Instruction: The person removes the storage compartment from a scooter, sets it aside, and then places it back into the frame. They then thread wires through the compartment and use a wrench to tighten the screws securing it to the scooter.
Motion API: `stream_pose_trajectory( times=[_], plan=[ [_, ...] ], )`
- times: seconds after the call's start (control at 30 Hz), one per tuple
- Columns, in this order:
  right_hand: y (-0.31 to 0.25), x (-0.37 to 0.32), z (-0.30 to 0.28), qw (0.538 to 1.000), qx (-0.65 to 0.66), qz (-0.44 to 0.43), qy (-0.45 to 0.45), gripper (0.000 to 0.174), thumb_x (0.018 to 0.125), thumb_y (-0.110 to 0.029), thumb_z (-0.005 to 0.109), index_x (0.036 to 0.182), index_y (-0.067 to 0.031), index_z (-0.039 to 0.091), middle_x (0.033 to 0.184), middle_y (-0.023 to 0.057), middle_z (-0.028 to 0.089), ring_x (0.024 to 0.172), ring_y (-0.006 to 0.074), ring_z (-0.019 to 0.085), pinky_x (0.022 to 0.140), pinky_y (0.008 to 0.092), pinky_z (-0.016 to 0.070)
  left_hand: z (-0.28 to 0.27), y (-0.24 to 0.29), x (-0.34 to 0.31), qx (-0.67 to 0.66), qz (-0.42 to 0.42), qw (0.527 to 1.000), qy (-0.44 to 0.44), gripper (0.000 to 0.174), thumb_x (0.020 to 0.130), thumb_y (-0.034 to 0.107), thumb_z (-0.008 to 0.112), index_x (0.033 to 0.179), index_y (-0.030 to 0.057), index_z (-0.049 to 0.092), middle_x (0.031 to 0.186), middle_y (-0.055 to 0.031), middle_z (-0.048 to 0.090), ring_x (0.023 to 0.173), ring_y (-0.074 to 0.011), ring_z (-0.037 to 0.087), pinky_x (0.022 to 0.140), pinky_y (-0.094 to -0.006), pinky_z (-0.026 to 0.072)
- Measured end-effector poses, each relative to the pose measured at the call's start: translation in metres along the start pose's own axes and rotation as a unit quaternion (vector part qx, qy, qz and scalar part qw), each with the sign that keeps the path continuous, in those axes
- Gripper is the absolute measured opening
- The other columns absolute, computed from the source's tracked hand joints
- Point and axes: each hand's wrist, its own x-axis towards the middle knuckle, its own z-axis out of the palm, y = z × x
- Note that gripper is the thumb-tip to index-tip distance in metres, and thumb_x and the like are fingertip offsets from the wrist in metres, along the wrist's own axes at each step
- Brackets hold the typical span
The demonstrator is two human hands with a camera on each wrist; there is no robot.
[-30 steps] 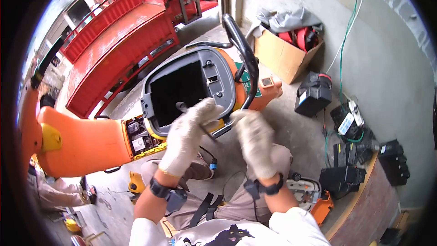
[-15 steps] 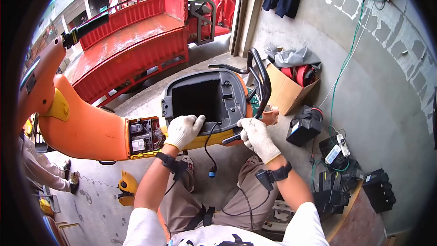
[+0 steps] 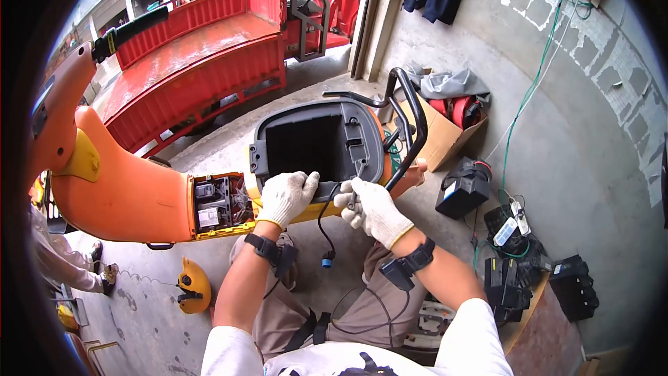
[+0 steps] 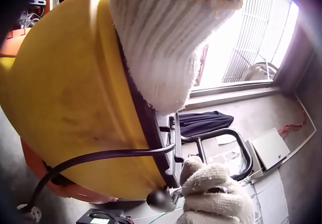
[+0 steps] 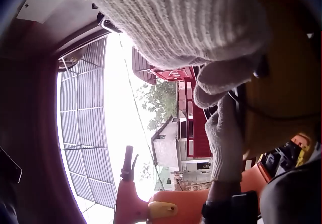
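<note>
My gloved left hand [image 3: 287, 198] grips the near rim of the scooter's dark storage bucket [image 3: 261, 157], fingers over the edge. In the left wrist view its fingertips are hidden behind that rim. My gloved right hand [image 3: 376, 212], at the bucket's near right corner, pinches a slim grey metal tool [image 3: 360, 168] like a wrench; its tip overlaps a bolt hole in the grey frame [image 3: 376, 160]. Between the hands a black cable [image 3: 321, 219] comes over the rim and hangs down, ending in a blue connector [image 3: 327, 261].
A black tubular rack [image 3: 417, 122] rises behind the right hand. Left of the bucket lies an open bay with wiring [image 3: 219, 202], then the orange scooter body [image 3: 132, 188]. Black batteries [image 3: 463, 188] stand by the wall, and a yellow part [image 3: 195, 285] sits on the floor.
Both hands were raised over the bucket, then came down to its near rim. The right hand has shifted slightly left and the view has tilted up.
</note>
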Motion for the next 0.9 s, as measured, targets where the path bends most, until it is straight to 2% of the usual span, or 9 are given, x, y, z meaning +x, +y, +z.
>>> stream_pose_trajectory(
  times=[0.17, 0.27, 0.33, 0.4, 0.47, 0.57, 0.7, 0.8, 0.9],
  plan=[
    [0.005, 0.013, 0.004, 0.999, 0.044, 0.010, 0.022, 0.029, 0.110, -0.035, 0.045, 0.101, -0.0125, 0.061, 0.081, 0.0059, 0.070, 0.060, 0.0211, 0.067, 0.047, 0.0309, 0.0531, -0.001, -0.003, 0.002, -0.002, -0.006, 1.000, -0.008, 0.046, 0.101, 0.047, 0.057, 0.083, 0.0104, 0.078, 0.075, -0.0182, 0.072, 0.074, -0.0394, 0.071, 0.071, -0.0494, 0.0562],
    [0.006, 0.007, 0.001, 0.999, 0.035, -0.011, 0.001, 0.030, 0.110, -0.035, 0.047, 0.100, -0.0119, 0.063, 0.076, 0.0028, 0.066, 0.055, 0.0173, 0.062, 0.043, 0.0272, 0.0473, 0.002, -0.004, 0.001, -0.020, 0.013, 1.000, 0.003, 0.046, 0.101, 0.046, 0.058, 0.080, 0.0093, 0.076, 0.073, -0.0180, 0.071, 0.073, -0.0398, 0.071, 0.070, -0.0498, 0.0556],
    [0.000, -0.006, -0.015, 0.999, -0.046, -0.013, 0.024, 0.030, 0.108, -0.036, 0.052, 0.097, -0.0107, 0.065, 0.065, -0.0061, 0.051, 0.045, 0.0080, 0.043, 0.038, 0.0216, 0.0295, 0.004, -0.004, 0.000, -0.003, 0.017, 1.000, 0.013, 0.049, 0.101, 0.047, 0.057, 0.075, 0.0088, 0.074, 0.070, -0.0181, 0.070, 0.069, -0.0376, 0.071, 0.068, -0.0478, 0.0568],
    [-0.019, -0.009, -0.060, 0.994, -0.106, 0.002, -0.032, 0.030, 0.106, -0.036, 0.057, 0.095, -0.0097, 0.067, 0.061, -0.0087, 0.047, 0.042, 0.0051, 0.037, 0.038, 0.0219, 0.0282, 0.002, -0.003, 0.001, 0.011, 0.006, 1.000, 0.011, 0.049, 0.101, 0.047, 0.057, 0.076, 0.0088, 0.075, 0.070, -0.0179, 0.070, 0.069, -0.0370, 0.071, 0.068, -0.0474, 0.0570],
    [-0.049, 0.001, -0.087, 0.984, -0.179, 0.028, -0.005, 0.031, 0.104, -0.037, 0.059, 0.094, -0.0091, 0.068, 0.058, -0.0101, 0.043, 0.041, 0.0029, 0.033, 0.039, 0.0214, 0.0279, 0.001, -0.003, 0.001, 0.008, 0.004, 1.000, 0.010, 0.048, 0.101, 0.047, 0.057, 0.078, 0.0091, 0.076, 0.070, -0.0178, 0.071, 0.068, -0.0375, 0.071, 0.068, -0.0472, 0.0572],
    [-0.072, 0.001, -0.083, 0.925, -0.363, -0.056, 0.100, 0.037, 0.106, -0.038, 0.056, 0.090, -0.0071, 0.067, 0.056, -0.0101, 0.040, 0.039, 0.0027, 0.030, 0.037, 0.0216, 0.0260, 0.004, -0.005, 0.000, -0.015, 0.018, 0.999, 0.022, 0.049, 0.101, 0.049, 0.057, 0.079, 0.0092, 0.077, 0.072, -0.0178, 0.071, 0.069, -0.0387, 0.071, 0.068, -0.0476, 0.0572],
    [-0.045, -0.014, -0.091, 0.983, -0.136, -0.075, -0.094, 0.038, 0.110, -0.036, 0.052, 0.096, -0.0040, 0.068, 0.057, -0.0078, 0.040, 0.041, 0.0029, 0.036, 0.038, 0.0207, 0.0272, 0.001, -0.001, 0.001, 0.006, -0.007, 1.000, 0.005, 0.049, 0.101, 0.048, 0.057, 0.076, 0.0099, 0.075, 0.071, -0.0182, 0.070, 0.069, -0.0389, 0.071, 0.068, -0.0484, 0.0570],
    [-0.006, -0.031, -0.057, 0.988, -0.091, -0.115, -0.043, 0.031, 0.110, -0.032, 0.050, 0.104, -0.0052, 0.066, 0.067, 0.0011, 0.061, 0.042, 0.0036, 0.040, 0.038, 0.0206, 0.0281, 0.003, -0.003, 0.000, 0.005, 0.005, 1.000, 0.012, 0.050, 0.101, 0.048, 0.056, 0.076, 0.0097, 0.074, 0.071, -0.0183, 0.070, 0.070, -0.0388, 0.071, 0.068, -0.0489, 0.0568],
    [0.014, -0.033, -0.036, 0.983, -0.104, -0.153, -0.024, 0.030, 0.110, -0.032, 0.049, 0.111, -0.0071, 0.064, 0.070, 0.0050, 0.065, 0.041, 0.0043, 0.040, 0.038, 0.0208, 0.0291, 0.003, -0.003, 0.001, 0.003, -0.007, 1.000, -0.010, 0.046, 0.101, 0.048, 0.057, 0.083, 0.0104, 0.077, 0.075, -0.0179, 0.072, 0.074, -0.0389, 0.072, 0.071, -0.0489, 0.0562]
  ],
)
